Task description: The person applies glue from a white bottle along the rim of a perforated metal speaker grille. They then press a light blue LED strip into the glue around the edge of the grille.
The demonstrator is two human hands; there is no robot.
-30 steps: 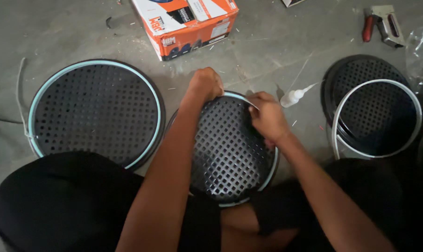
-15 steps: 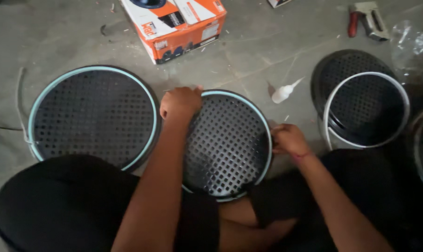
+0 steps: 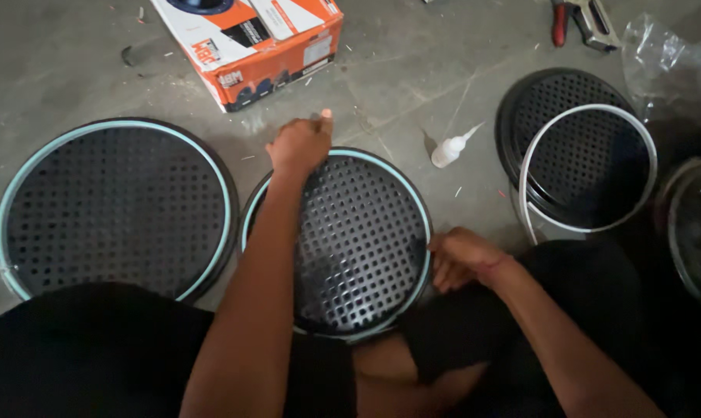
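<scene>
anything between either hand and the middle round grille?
Nothing visible. The left hand rests on the far rim of the middle grille, and the right hand presses its right edge where the pale trim ring runs.

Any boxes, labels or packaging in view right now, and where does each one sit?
Cardboard box: on the floor at top centre, beyond the left hand; rectangular, orange and white, dark picture panels.
Clear plastic bag: top right corner, crumpled, see-through.
Small glue bottle: floor right of the middle grille; whitish, no label visible.
</scene>
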